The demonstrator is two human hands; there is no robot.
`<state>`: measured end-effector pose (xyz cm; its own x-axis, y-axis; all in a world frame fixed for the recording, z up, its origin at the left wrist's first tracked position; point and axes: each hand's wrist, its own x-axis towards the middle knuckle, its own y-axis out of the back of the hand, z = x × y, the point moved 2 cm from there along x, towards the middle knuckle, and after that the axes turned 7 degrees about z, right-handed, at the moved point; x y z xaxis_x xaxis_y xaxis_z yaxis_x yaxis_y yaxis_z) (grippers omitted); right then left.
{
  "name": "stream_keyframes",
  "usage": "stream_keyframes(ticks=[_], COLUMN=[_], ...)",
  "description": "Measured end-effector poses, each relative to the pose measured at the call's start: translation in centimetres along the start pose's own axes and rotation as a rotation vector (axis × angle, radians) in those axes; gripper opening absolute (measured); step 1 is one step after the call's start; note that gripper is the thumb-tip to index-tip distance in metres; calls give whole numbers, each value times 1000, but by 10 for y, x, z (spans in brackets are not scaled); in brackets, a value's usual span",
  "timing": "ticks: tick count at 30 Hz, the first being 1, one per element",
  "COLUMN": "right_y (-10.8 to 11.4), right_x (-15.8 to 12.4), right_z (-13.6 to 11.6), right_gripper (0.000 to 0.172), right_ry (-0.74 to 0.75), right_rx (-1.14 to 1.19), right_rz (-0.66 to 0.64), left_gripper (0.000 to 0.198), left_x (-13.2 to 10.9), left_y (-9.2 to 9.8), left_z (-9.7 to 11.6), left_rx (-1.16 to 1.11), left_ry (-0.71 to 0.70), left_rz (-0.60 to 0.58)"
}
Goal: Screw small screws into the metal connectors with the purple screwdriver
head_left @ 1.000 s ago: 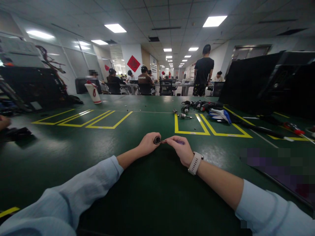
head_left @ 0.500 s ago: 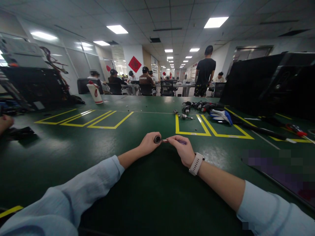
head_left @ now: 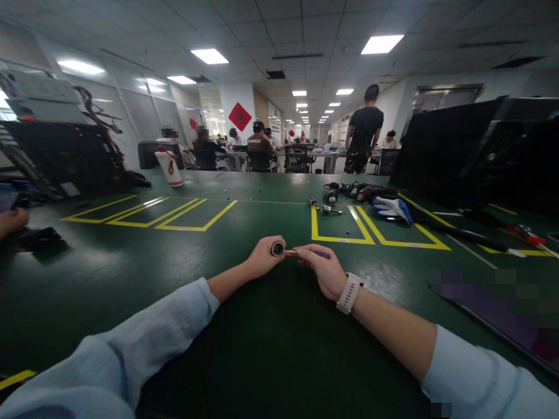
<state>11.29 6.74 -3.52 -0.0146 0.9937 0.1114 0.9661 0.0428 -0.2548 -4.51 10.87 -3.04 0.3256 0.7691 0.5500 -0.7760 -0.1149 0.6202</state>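
Fingers of the left hand [head_left: 262,258] are closed around a metal part [head_left: 277,249], its round open end facing the head camera. The part is above the green table [head_left: 262,326], in front of the wearer. The right hand [head_left: 325,270], just beside the left, is clamped on a driver [head_left: 323,254] with a purple handle. Its thin shaft points left to the part's side; whether the tip touches is too small to tell. A pale watch [head_left: 348,294] circles the right wrist.

Beyond the hands, yellow tape [head_left: 343,240] marks out frames. A small part with a shaft [head_left: 326,209] lies in one frame, near a pile of parts [head_left: 349,189] and a glove [head_left: 390,209]. A cup [head_left: 169,167] stands farther left. A co-worker's hand [head_left: 14,221] shows at the left edge, and a person [head_left: 365,128] stands in the background.
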Motion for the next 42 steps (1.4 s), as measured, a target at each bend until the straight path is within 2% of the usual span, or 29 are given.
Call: stream_keyframes(ticks=[3,5,10,14,18,22,27,30,33,36,38,42], right_y=[0,0,-5,-7,-5,-3,-2,-2,-3,-6,-7,-4], right_x=[0,-1,-11,-15,-10,-5,-4,-5,-9,-14,-15,-10], right_z=[0,-3,-11,-14,-9,-7,-8,-9,-11,-14,-14,-10], right_gripper=[14,15,16,16,14,12,15,14,13,14,14,13], right_ry=[-20,30,220,279,215,107,-17,64,209,317,319,165], right_rx=[12,-9,-186,-284,-200,-70,-3,-30,-166,-302,-312,-143], right_rz=[-14,-6,1,-42,-53,-23,-41,-21,11,-28,-51,-35], left_gripper=[14,15,9,8,8,9,15,16,10,6,7,6], left_x=[0,0,0,0,0,0,0,0,1,1,1,0], left_y=[-1,-1,2,2,2,1,-2,-2,0,2,3,3], left_z=[0,0,1,3,3,1,2,2,2,5,8,8], left_rx=[-103,-106,163,226,202,45,-100,-88,68,220,262,234], left_ry=[11,20,13,-9,-16,5,15,19,1,-22,-38,-53], left_rz=[-42,-45,35,52,59,51,-55,-56,6,32,39,47])
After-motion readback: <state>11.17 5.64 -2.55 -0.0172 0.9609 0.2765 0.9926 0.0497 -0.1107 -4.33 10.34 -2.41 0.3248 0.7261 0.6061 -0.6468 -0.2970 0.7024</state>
